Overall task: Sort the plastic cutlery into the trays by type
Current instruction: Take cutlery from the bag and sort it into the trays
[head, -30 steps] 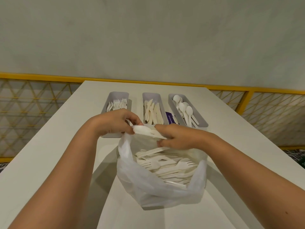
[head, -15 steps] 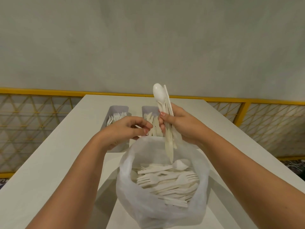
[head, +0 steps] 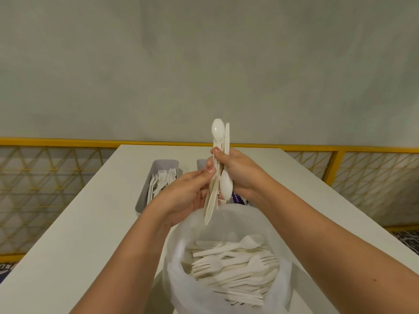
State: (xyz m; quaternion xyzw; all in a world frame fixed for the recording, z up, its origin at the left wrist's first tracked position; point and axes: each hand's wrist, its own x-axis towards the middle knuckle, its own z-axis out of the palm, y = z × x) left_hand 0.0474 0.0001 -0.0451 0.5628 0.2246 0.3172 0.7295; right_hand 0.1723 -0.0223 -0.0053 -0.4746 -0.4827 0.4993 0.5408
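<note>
While gripped, cutlery bundle (head: 225, 188): upright above plastic bag (head: 186, 298), spoon bowls up and down, knife tip down.
Right hand (head: 240, 173): fingers curled round cutlery bundle.
Left hand (head: 186, 193): pinches cutlery bundle.
Fork tray (head: 165, 162): beyond plastic bag, left.

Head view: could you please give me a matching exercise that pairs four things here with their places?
Things:
1. fork tray
2. plastic bag
3. cutlery bundle
4. yellow railing

Places:
a. beyond the far edge of the table
b. gripped in the right hand, above the bag
c. on the table, forks inside
d. nearest the camera, holding mixed cutlery

Pairs: 1-c, 2-d, 3-b, 4-a
</note>
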